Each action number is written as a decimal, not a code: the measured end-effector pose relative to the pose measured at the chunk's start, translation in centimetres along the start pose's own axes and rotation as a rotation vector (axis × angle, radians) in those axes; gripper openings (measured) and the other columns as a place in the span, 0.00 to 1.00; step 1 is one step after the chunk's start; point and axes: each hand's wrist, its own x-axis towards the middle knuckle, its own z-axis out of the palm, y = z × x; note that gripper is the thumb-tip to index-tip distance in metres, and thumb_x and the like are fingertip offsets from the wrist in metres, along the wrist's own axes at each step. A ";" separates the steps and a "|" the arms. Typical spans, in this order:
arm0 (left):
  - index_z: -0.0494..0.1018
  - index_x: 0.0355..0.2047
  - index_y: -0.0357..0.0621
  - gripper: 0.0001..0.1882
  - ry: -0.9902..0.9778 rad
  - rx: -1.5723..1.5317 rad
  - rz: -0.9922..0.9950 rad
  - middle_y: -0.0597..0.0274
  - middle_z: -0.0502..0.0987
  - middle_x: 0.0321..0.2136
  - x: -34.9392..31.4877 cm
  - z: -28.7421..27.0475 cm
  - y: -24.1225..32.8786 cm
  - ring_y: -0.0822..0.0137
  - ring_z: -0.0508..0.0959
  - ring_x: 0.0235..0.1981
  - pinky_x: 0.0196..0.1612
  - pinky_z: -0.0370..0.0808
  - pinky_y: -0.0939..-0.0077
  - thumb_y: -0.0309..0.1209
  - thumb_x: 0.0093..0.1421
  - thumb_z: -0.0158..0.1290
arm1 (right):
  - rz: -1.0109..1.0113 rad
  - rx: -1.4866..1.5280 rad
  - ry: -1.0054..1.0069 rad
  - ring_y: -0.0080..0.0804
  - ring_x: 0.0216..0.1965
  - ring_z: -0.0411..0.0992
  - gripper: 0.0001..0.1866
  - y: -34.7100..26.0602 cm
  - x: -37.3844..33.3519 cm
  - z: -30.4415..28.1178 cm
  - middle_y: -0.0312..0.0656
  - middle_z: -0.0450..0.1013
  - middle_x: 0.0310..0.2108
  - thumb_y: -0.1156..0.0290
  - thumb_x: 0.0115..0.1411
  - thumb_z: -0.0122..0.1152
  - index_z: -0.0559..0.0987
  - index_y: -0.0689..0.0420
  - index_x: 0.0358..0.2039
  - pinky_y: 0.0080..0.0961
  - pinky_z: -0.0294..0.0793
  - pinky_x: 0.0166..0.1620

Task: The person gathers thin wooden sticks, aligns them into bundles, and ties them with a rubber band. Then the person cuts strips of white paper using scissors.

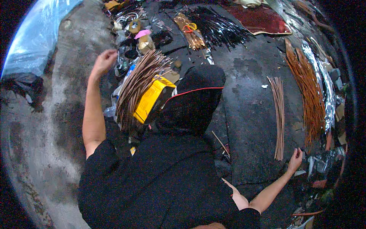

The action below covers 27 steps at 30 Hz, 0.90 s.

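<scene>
Neither my left hand nor my right hand can be made out. A person in a black shirt and black cap with a red edge line fills the middle, back toward me. This person's left hand, fingers curled, is raised beside a heap of thin brown strips; I cannot tell whether it holds anything. A yellow plastic piece lies against that heap. The person's right hand, fingers bent together, is just right of a straight bundle of brown strips. A sliver of skin shows at the bottom edge, its owner unclear.
Orange-brown strips and shiny silver strips lie along the right. Black strips and a tied tan bundle are at the back, near a dark red sheet. Clear plastic sheeting hangs at far left.
</scene>
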 end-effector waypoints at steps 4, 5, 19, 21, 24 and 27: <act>0.55 0.57 0.39 0.51 -0.246 0.372 -0.241 0.46 0.67 0.49 -4.0 5.8 -5.8 0.56 0.69 0.49 0.52 0.65 0.67 0.51 0.38 0.65 | -0.034 0.076 0.012 0.32 0.43 0.69 0.20 -0.4 1.0 0.2 0.45 0.69 0.46 0.60 0.60 0.51 0.70 0.62 0.48 0.26 0.66 0.47; 0.49 0.60 0.39 0.60 -0.246 0.502 -0.226 0.43 0.64 0.52 -4.8 7.0 -6.7 0.52 0.66 0.54 0.56 0.62 0.65 0.53 0.32 0.67 | -0.051 0.072 0.010 0.32 0.43 0.69 0.20 -0.2 1.1 0.7 0.45 0.70 0.45 0.60 0.60 0.51 0.70 0.61 0.47 0.26 0.66 0.47; 0.65 0.48 0.43 0.40 -0.064 0.291 -0.226 0.49 0.70 0.44 -8.8 9.6 -8.3 0.55 0.71 0.46 0.50 0.67 0.66 0.46 0.36 0.66 | -0.090 0.030 0.050 0.32 0.39 0.70 0.21 1.1 0.2 0.9 0.44 0.72 0.41 0.58 0.59 0.52 0.71 0.59 0.47 0.26 0.67 0.44; 0.68 0.43 0.42 0.33 -0.037 0.285 -0.206 0.50 0.73 0.39 -9.1 9.2 -7.8 0.56 0.73 0.41 0.46 0.69 0.66 0.44 0.39 0.65 | -0.074 0.042 0.034 0.32 0.40 0.70 0.21 0.9 0.2 0.8 0.44 0.72 0.41 0.58 0.59 0.52 0.71 0.60 0.47 0.26 0.67 0.44; 0.68 0.39 0.39 0.27 -0.001 0.342 -0.147 0.50 0.75 0.33 -9.4 9.0 -7.4 0.56 0.75 0.37 0.41 0.70 0.66 0.39 0.41 0.62 | -0.069 0.006 0.018 0.32 0.42 0.69 0.21 0.3 0.2 0.6 0.43 0.72 0.42 0.59 0.60 0.51 0.71 0.60 0.47 0.26 0.66 0.46; 0.67 0.37 0.38 0.22 0.050 0.279 -0.183 0.49 0.75 0.31 -9.7 9.6 -6.0 0.55 0.75 0.34 0.39 0.70 0.66 0.37 0.43 0.58 | -0.088 0.002 0.030 0.32 0.42 0.69 0.20 0.2 -0.2 0.6 0.43 0.72 0.42 0.60 0.60 0.51 0.71 0.60 0.47 0.26 0.66 0.46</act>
